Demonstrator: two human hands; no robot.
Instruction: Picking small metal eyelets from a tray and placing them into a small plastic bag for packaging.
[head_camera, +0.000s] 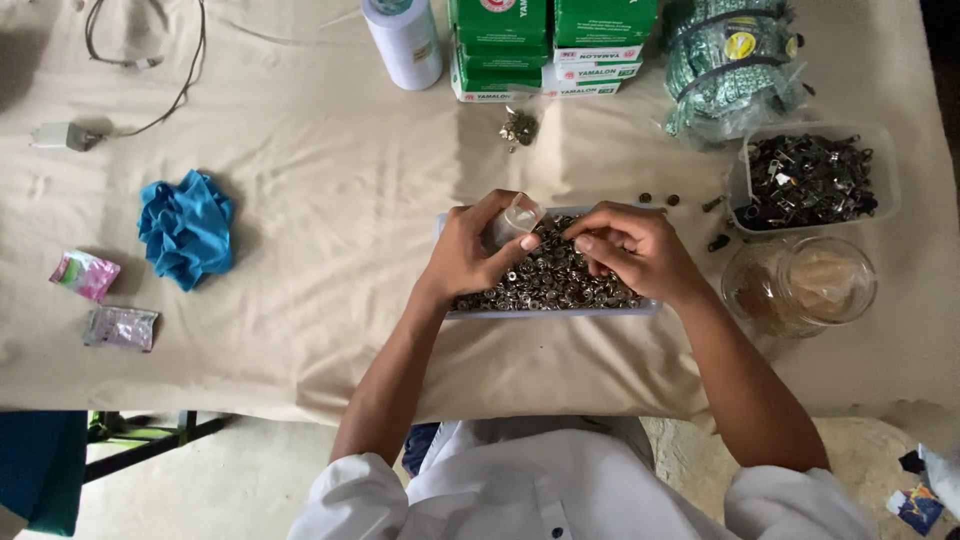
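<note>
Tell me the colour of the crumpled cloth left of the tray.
Bright blue cloth, clearest in the head view.

A: What's the person wearing?
B: White shirt (560, 490), sleeves rolled above the elbows, forearms bare. Placket with one dark button (556, 532) near the bottom edge.
A: Hands?
B: Bare. No gloves, rings or watch visible.

We note cloth-covered table (320, 330) bearing tray (550, 312), tub (885, 165), jar (800, 285), boxes (550, 45), bottle (405, 40), blue rag (186, 228), sachets (100, 300), charger (62, 135).
</note>
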